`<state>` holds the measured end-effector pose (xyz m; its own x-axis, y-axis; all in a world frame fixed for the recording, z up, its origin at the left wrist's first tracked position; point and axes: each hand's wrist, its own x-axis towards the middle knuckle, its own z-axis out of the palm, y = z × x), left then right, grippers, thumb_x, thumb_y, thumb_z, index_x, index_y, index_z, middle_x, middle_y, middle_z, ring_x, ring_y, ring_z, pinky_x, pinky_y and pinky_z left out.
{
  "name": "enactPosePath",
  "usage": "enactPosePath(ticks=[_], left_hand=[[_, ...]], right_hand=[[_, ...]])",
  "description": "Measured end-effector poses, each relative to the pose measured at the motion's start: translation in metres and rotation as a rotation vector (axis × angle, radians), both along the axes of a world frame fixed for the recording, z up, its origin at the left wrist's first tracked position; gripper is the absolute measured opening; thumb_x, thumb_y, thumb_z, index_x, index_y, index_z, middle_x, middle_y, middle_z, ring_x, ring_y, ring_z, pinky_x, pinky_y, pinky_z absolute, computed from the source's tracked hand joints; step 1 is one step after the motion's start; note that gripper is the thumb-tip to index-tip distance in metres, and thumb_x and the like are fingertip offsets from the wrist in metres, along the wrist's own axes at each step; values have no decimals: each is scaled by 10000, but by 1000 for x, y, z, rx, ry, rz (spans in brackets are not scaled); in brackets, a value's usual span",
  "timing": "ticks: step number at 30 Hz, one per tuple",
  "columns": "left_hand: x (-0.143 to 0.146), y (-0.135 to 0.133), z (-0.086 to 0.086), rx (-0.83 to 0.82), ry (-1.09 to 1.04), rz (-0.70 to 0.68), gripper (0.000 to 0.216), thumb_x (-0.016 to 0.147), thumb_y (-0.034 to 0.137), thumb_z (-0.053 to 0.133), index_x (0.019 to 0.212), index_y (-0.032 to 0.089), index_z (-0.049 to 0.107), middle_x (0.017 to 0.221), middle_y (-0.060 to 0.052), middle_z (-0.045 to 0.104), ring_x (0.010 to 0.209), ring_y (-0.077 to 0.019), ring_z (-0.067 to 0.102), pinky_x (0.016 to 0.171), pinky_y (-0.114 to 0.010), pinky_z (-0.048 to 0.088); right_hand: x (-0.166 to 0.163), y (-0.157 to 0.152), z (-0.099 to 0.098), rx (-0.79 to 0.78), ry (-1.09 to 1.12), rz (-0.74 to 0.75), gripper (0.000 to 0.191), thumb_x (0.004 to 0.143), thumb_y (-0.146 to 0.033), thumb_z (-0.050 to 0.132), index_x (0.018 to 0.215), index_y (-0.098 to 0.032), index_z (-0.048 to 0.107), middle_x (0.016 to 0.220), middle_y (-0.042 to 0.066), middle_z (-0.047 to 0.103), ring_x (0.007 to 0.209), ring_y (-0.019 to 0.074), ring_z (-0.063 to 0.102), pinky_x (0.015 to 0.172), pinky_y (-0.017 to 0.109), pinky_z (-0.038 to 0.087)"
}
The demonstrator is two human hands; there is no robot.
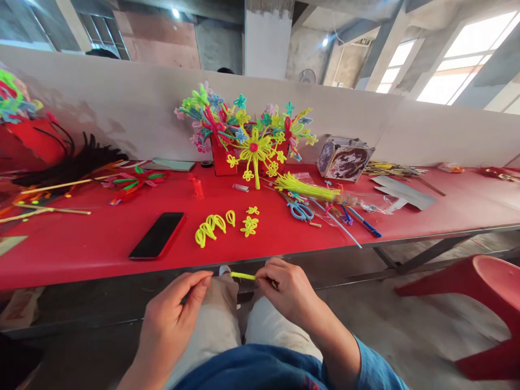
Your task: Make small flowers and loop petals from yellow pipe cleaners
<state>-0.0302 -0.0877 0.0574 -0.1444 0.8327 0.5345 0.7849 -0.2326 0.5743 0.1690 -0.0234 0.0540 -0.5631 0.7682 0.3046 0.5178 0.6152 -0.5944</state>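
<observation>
My right hand (286,290) pinches one end of a short yellow pipe cleaner (242,275) just below the front edge of the red table (81,244). My left hand (179,309) hovers close to the pipe cleaner's free end with thumb and fingers curled; nothing shows in them. Both hands are over my lap. On the table in front lie several bent yellow pipe-cleaner loops (213,226) and small yellow flowers (249,225).
A black phone (157,235) lies left of the loops. A red box of pipe-cleaner flowers (247,135) stands at the back, with a yellow pipe-cleaner bundle (304,188), blue scissors (299,210) and a printed box (344,158) to its right. A red stool (483,303) stands at the right.
</observation>
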Motion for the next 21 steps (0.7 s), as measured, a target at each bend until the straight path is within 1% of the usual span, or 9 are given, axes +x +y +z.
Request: enactPosePath(ticks=[3, 5, 8, 10, 15, 18, 21], left_hand=[[5, 0, 3, 120, 152, -62, 166, 798, 267, 501, 864, 201, 638, 752, -6, 658, 682, -124, 619, 673, -207, 481], [10, 0, 5, 150, 263, -85, 161, 801, 227, 503, 872, 205, 645, 750, -8, 646, 687, -122, 605, 684, -219, 472], [13, 3, 6, 147, 369, -84, 154, 806, 199, 498, 847, 186, 646, 728, -15, 636, 665, -128, 586, 668, -243, 457], [13, 5, 6, 109, 405, -92, 147, 807, 202, 498, 837, 177, 639, 732, -20, 633, 665, -138, 580, 659, -258, 448], [12, 8, 6, -3, 430, -112, 148, 805, 197, 478, 786, 181, 623, 716, -20, 618, 647, -154, 575, 632, -279, 435], [12, 7, 7, -44, 382, -116, 152, 804, 190, 466, 772, 177, 614, 717, -24, 611, 654, -155, 577, 637, -272, 434], [12, 8, 9, -84, 289, -124, 137, 794, 198, 476, 762, 172, 606, 712, -22, 608, 665, -148, 584, 649, -252, 435]], right_hand=[[-4, 1, 1, -27, 18, 29, 167, 797, -169, 488, 823, -219, 645, 753, 5, 610, 674, 111, 573, 604, 187, 407], [-7, 0, 2, -34, 22, 46, 163, 795, -172, 492, 829, -218, 645, 749, 6, 608, 675, 111, 571, 606, 187, 405], [-10, -1, 4, -41, 23, 50, 162, 788, -154, 493, 817, -205, 644, 742, 10, 603, 679, 110, 568, 607, 185, 400], [-11, -1, 5, -52, 25, 52, 161, 784, -146, 496, 816, -199, 644, 748, 12, 603, 684, 111, 569, 610, 185, 398], [-12, -2, 4, -63, 19, 67, 148, 779, -153, 505, 820, -197, 641, 749, 13, 604, 692, 114, 571, 604, 188, 392], [-12, -2, 4, -52, -5, 67, 140, 778, -162, 503, 810, -201, 634, 751, 11, 607, 692, 116, 570, 598, 191, 385], [-14, -1, 5, -54, -8, 57, 118, 759, -154, 513, 782, -194, 622, 735, 6, 609, 671, 114, 561, 584, 192, 375]])
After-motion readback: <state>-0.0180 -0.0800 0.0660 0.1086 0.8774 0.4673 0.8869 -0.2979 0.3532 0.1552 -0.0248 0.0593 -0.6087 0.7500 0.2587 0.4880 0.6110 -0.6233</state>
